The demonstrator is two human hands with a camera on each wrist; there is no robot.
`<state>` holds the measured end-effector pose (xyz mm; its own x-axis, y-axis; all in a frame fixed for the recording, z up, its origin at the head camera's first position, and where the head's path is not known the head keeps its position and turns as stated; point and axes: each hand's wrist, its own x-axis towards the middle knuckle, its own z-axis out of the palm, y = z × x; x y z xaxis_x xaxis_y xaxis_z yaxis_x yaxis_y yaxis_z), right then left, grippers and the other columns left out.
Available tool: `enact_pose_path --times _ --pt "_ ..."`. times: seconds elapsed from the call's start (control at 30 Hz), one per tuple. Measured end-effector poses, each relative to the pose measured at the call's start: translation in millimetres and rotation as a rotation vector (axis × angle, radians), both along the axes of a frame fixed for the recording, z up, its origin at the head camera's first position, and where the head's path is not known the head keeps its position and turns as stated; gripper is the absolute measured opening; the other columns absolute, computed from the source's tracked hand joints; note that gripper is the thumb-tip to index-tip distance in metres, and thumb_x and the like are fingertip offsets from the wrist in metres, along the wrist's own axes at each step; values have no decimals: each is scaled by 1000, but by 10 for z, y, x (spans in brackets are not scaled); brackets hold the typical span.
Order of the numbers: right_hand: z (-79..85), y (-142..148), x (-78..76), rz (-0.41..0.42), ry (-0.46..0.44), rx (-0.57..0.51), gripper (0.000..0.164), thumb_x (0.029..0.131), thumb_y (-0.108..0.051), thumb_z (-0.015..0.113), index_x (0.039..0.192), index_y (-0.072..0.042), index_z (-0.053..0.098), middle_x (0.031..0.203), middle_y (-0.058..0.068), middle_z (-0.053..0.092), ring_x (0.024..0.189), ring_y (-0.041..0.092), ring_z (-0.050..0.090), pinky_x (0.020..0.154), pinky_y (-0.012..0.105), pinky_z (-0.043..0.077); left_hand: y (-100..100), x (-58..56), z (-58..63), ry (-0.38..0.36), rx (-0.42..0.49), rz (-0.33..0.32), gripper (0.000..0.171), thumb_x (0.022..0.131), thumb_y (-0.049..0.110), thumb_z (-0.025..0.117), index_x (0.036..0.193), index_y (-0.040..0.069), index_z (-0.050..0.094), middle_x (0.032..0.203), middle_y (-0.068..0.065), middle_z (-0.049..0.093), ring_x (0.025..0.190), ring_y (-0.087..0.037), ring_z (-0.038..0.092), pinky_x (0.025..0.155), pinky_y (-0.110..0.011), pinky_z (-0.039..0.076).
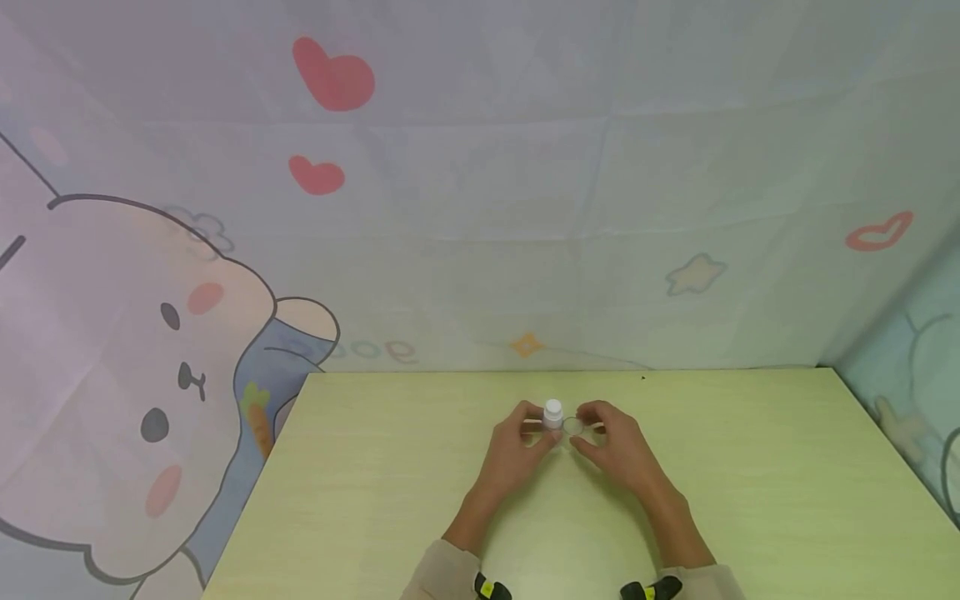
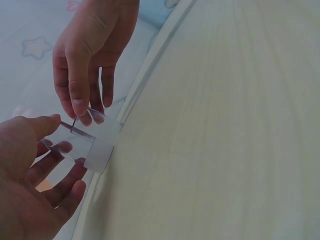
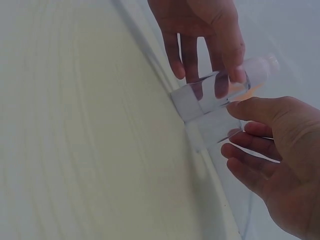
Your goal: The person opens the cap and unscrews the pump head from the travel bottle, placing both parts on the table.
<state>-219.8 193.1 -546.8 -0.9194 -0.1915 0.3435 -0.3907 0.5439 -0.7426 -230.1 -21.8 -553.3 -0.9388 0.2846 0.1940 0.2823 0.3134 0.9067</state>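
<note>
In the head view my left hand (image 1: 512, 454) grips a small clear bottle with a white cap (image 1: 552, 408), thumb on the near side and fingers on the far side. Right beside it, my right hand (image 1: 624, 450) holds a clear, open-topped cup (image 1: 573, 426) whose round rim shows as a thin ring. The right wrist view shows the bottle (image 3: 212, 92) and the cup (image 3: 212, 127) upright side by side, bases at the tabletop. There, the right thumb and fingertips pinch the cup near its rim. Both vessels look whitish at the bottom.
A pale yellow-green tabletop (image 1: 360, 483) extends around both hands. Behind its far edge hangs a patterned cloth (image 1: 480, 208) with hearts and a cartoon animal. Another patterned cloth (image 1: 900, 367) hangs at the right side. A dark cord (image 1: 948, 475) shows at the right border.
</note>
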Motion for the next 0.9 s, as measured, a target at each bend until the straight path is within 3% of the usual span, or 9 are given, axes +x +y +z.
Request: enact_pose_path --times 0.4,0.9 --pt "67 5 22 16 7 25 41 93 -8 83 128 5 64 123 18 71 117 37 66 98 54 58 0 4 3 -3 2 -4 28 102 34 75 123 22 63 130 3 70 121 -23 70 102 -44 56" --pt "119 4 41 4 43 27 39 93 -9 82 125 5 65 120 19 72 115 37 67 96 57 58 0 6 3 -15 10 -2 28 101 34 76 123 22 63 129 6 71 119 -20 70 102 -43 55"
